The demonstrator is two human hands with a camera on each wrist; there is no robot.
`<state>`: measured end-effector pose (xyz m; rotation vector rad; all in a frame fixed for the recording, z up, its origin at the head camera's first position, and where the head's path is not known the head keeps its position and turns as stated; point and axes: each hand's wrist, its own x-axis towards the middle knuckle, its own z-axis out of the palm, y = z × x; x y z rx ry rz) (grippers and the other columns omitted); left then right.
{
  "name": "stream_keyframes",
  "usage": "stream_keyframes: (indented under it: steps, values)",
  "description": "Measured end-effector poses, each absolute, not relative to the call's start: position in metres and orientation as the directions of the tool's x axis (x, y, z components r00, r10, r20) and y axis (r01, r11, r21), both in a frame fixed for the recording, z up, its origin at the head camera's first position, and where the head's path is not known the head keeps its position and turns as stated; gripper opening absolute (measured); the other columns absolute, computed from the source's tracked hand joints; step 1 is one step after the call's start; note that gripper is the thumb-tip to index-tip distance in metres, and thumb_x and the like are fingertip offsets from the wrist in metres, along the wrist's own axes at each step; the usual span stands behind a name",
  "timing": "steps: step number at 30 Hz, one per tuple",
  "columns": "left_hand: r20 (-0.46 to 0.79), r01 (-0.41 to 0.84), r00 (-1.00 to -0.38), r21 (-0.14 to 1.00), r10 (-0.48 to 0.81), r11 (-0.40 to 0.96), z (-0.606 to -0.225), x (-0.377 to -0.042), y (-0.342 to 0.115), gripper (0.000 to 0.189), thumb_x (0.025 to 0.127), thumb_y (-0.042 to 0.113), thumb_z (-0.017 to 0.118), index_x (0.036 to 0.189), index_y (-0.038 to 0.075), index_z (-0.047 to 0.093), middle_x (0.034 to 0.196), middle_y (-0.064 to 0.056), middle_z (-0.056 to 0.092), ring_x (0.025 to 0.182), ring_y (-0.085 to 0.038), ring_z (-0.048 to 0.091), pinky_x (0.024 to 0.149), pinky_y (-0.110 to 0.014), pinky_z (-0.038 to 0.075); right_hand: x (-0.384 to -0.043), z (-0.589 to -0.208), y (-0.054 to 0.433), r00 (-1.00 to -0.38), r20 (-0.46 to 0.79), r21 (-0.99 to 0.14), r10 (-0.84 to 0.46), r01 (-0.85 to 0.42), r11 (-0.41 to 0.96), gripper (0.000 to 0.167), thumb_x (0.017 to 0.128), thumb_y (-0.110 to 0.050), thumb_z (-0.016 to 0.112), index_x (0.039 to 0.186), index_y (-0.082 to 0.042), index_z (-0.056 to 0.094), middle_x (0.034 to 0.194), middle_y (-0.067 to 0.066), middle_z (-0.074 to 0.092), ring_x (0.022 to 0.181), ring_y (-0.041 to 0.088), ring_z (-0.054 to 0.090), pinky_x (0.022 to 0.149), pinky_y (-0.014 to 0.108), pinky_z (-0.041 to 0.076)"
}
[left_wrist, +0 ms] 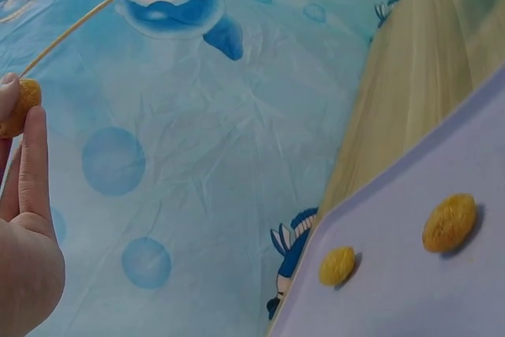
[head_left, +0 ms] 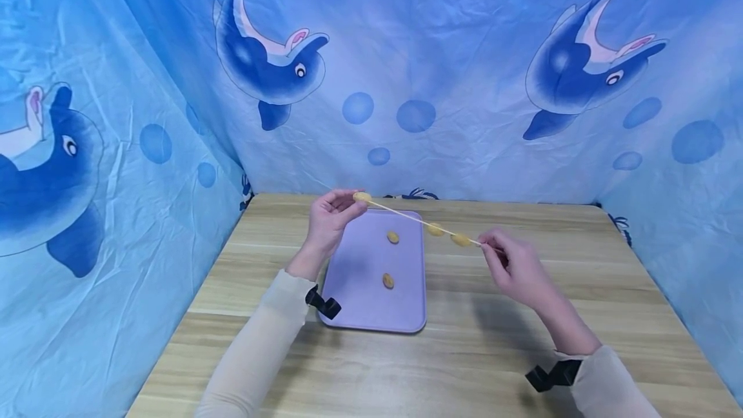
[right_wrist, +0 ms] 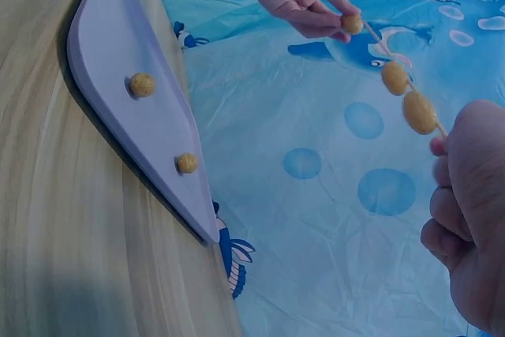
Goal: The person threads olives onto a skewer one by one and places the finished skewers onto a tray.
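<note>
My right hand grips one end of a thin, pale skewer, which slants up to the left above the table. Two yellow oval fruits, one nearer the middle and one close to the right fingers, are threaded on it. At the skewer's other end my left hand pinches a third yellow oval fruit between thumb and fingers. How deep the tip sits in that fruit is hidden. Below, a shallow purple tray carries two more such fruits, a farther one and a nearer one.
The tray lies on a wood-grain table, left of its middle. Blue dolphin-print curtains hang behind the table and at both sides. A black band with a mount sits on each wrist, the left and the right.
</note>
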<state>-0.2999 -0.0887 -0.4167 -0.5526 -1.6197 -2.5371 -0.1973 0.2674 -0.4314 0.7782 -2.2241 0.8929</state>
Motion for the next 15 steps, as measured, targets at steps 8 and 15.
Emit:
stream_keyframes:
  steps: [8,15]
  values:
    - [0.295,0.21,-0.951,0.835,0.091,-0.509,-0.4118,-0.2975,-0.0845,0.019,0.094,0.0,0.079,0.089,0.019,0.078,0.089,0.004,0.083,0.08,-0.009,0.079,0.078,-0.022,0.069,-0.2012,-0.4325,0.2681,-0.579,0.776,-0.371,-0.249,-0.74,0.561,0.025,0.088,0.021,0.062,0.099,0.0,0.065,0.06,-0.012,0.042,0.049,-0.009,0.028,0.04,0.007,0.022]
    - [0.295,0.215,-0.954,0.805,0.059,-0.552,-0.4116,-0.2973,-0.0835,0.017,0.081,0.024,0.092,0.087,0.017,0.077,0.091,0.002,0.083,0.078,-0.009,0.078,0.078,-0.022,0.069,-0.2001,-0.4351,0.2698,-0.573,0.775,-0.387,-0.267,-0.764,0.517,0.023,0.086,0.019,0.062,0.098,0.0,0.065,0.058,-0.012,0.042,0.052,-0.012,0.026,0.04,0.006,0.022]
